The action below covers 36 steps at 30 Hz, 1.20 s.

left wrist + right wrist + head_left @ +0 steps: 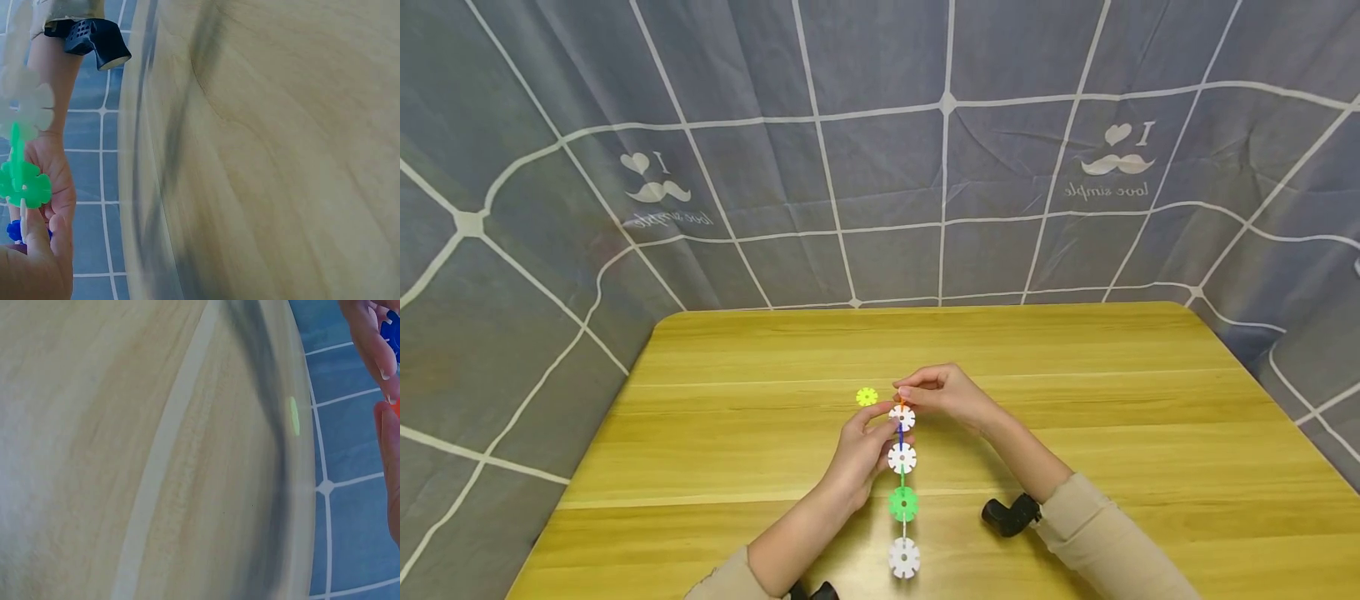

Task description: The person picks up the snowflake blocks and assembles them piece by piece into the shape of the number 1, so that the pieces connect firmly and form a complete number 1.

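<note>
A chain of notched plastic discs runs lengthwise before me, held over the table. From its near end come a white disc, an edge-on white disc, a green disc, an edge-on green disc and another white disc. Beyond these sit a blue disc, a further white disc and, at the far end, an orange disc. My left hand pinches the chain around the blue disc, its fingers partly hiding it. With thumb and fingertips my right hand holds the orange disc, mostly covered.
A loose yellow disc lies on the wooden table, just beyond the left hand. Black wrist cameras sit at both wrists, the right one in plain sight. A grey checked curtain surrounds the table's back and sides.
</note>
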{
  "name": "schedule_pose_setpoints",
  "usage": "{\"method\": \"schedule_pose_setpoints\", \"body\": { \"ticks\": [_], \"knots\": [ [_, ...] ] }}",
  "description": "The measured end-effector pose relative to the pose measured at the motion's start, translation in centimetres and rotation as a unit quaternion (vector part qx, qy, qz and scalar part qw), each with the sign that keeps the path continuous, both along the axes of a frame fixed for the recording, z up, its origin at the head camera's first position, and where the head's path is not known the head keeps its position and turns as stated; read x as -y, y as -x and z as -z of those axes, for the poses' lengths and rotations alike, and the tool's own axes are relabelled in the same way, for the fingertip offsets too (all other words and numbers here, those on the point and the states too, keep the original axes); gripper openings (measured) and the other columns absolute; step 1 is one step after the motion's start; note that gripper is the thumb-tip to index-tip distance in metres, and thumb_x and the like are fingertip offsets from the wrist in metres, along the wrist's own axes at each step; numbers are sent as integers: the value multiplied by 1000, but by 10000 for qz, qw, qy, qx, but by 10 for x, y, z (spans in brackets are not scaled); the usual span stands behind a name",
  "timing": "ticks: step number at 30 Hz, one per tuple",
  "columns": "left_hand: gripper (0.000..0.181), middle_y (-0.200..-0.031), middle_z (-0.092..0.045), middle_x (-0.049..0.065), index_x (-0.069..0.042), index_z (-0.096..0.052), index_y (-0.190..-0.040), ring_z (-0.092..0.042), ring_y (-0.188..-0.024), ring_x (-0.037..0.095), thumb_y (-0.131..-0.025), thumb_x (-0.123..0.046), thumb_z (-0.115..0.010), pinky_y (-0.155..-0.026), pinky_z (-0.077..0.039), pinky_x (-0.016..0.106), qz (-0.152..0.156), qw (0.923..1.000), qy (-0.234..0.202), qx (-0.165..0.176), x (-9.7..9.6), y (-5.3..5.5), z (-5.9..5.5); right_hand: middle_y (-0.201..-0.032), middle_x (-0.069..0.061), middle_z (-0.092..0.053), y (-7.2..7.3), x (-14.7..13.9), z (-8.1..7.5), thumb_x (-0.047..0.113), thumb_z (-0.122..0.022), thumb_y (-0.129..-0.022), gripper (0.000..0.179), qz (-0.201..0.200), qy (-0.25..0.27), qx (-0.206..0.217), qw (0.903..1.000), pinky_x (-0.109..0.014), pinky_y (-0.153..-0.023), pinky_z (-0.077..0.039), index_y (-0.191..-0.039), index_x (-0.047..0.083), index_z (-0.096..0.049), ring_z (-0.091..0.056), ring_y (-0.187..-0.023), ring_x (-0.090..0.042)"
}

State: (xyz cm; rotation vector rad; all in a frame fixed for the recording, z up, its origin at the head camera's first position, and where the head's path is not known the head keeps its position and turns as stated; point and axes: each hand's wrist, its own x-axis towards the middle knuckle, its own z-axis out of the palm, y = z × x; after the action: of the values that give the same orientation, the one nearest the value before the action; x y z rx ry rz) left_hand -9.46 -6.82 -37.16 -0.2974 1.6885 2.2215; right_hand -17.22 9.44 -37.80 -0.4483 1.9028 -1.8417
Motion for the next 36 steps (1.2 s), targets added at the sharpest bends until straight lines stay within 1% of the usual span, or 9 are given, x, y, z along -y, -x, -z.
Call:
{"method": "schedule_pose_setpoints", "body": {
  "ticks": [4,7,10,13,18,20,26,31,36],
  "knots": [
    [42,-106,-61,11,7,-40,-131,-65,-77,11,-97,-14,-50,-68,-54,21,0,9999,152,12,-1,2,1,-111,-28,-60,-1,1,1,9,-62,-90,36,11,0,-21,10000,-38,-83,-52,-111,-19,-55,-66,-88,-15],
    [44,-112,-58,13,7,-40,-131,-66,-79,12,-97,-18,-50,-67,-54,21,62,9997,250,12,-1,4,1,-117,-33,-54,-2,2,1,9,-62,-90,36,21,-39,-87,10000,-38,-84,-52,-111,-19,-55,-65,-90,-15],
    [47,-115,-56,14,8,-40,-132,-66,-82,14,-98,-23,-49,-64,-53,20,170,9992,365,-4,-1,5,1,-113,-34,-54,-3,3,0,9,-62,-90,36,-11,-163,-284,9995,-34,-82,-53,-112,-18,-56,-64,-88,-14],
    [46,-109,-57,10,6,-43,-130,-65,-81,13,-98,-26,-49,-56,-49,15,259,9985,490,15,0,5,2,-109,-34,-55,-5,3,-1,8,-62,-89,34,-73,-293,-469,9984,-33,-81,-53,-113,-16,-57,-62,-85,-13],
    [45,-91,-57,0,5,-50,-125,-63,-72,6,-97,-30,-50,-43,-33,10,348,9975,611,73,1,3,4,-110,-29,-58,-5,4,3,8,-62,-88,34,-96,-465,-421,9980,-47,-85,-50,-113,-14,-58,-62,-84,-14],
    [47,-89,-56,-1,6,-50,-126,-62,-71,5,-97,-31,-50,-43,-31,9,398,9973,610,61,2,3,5,-109,-26,-61,-4,5,5,9,-64,-88,34,-30,-519,-352,9980,-49,-87,-48,-113,-13,-58,-62,-84,-15],
    [43,-84,-55,-2,6,-51,-121,-63,-71,4,-98,-30,-48,-43,-33,9,503,9973,542,32,3,3,8,-96,-10,-67,-3,6,8,11,-68,-85,36,111,-530,-233,9983,-46,-86,-49,-109,-14,-59,-62,-83,-16],
    [40,-88,-56,-1,7,-51,-120,-64,-74,6,-99,-27,-46,-43,-35,8,461,9978,485,-26,4,3,11,-93,-7,-67,-2,7,7,14,-66,-87,36,114,-568,-170,9982,-39,-80,-51,-110,-13,-59,-61,-81,-14],
    [41,-86,-60,0,8,-50,-123,-64,-73,6,-100,-26,-44,-43,-35,8,424,9979,478,-43,5,4,12,-87,1,-66,3,7,10,16,-63,-89,39,238,-499,70,9984,-33,-72,-50,-114,-12,-57,-61,-79,-17]
  ]
}}
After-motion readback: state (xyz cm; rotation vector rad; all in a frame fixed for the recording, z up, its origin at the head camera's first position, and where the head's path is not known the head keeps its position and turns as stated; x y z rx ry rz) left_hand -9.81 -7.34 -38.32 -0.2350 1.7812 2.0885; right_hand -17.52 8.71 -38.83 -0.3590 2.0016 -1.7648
